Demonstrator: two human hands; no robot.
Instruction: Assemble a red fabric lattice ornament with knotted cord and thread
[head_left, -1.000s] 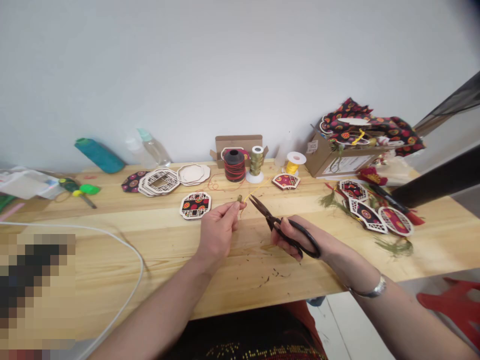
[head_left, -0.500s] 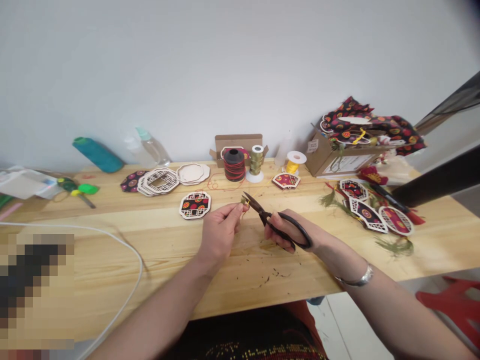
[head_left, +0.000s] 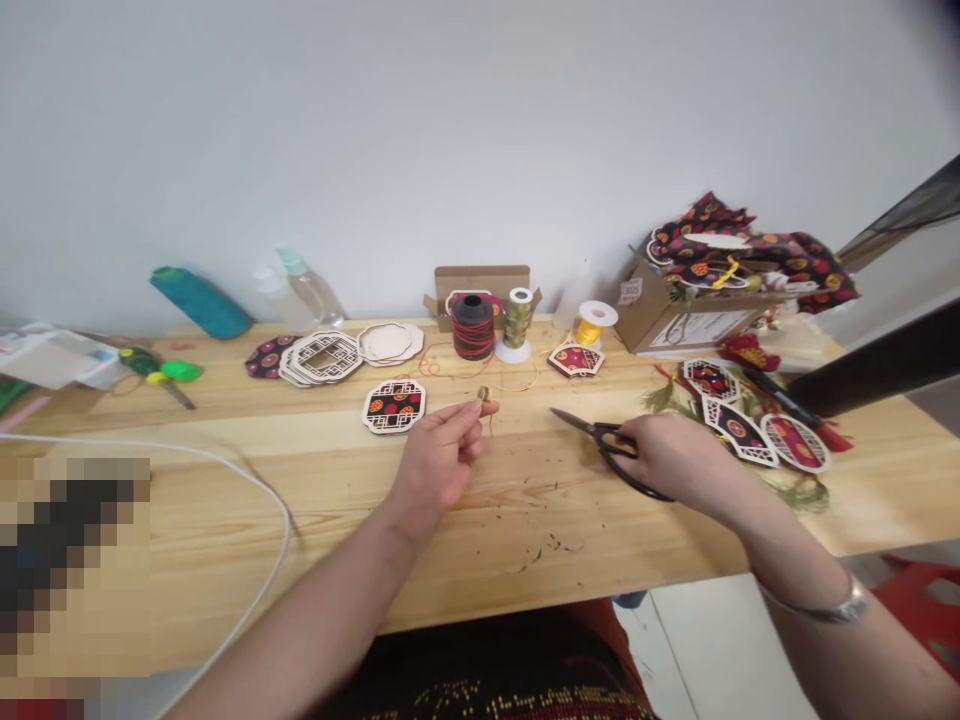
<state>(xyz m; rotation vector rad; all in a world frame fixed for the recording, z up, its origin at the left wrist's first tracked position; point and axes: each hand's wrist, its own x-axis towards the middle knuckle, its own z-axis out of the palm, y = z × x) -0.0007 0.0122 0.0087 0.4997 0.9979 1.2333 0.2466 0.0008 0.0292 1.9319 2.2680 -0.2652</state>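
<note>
My left hand (head_left: 442, 450) pinches a small olive-green thread piece (head_left: 484, 394) between thumb and finger, with short yellow and orange ends hanging from it. To the right, my right hand (head_left: 656, 452) is wrapped round the handles of black scissors (head_left: 600, 430). Their blades look closed and point left over the wooden table (head_left: 480, 570), apart from the left hand. A patterned octagonal piece with a white frame (head_left: 394, 406) lies just left of my left hand. Behind the hands stand a red thread spool (head_left: 473, 330) and an olive thread spool (head_left: 519, 322).
Framed ornaments (head_left: 739, 430) with tassels lie at the right, before a cardboard box (head_left: 675, 310) of patterned fabric. A yellow spool (head_left: 596, 322), stacked wooden frames (head_left: 330, 357), bottles (head_left: 311, 290) and a teal cone (head_left: 201, 302) line the back. A white cable (head_left: 281, 510) curves at left.
My right hand has drawn the scissors away to the right, and their blades have closed. My left hand still holds the thread piece in nearly the same place.
</note>
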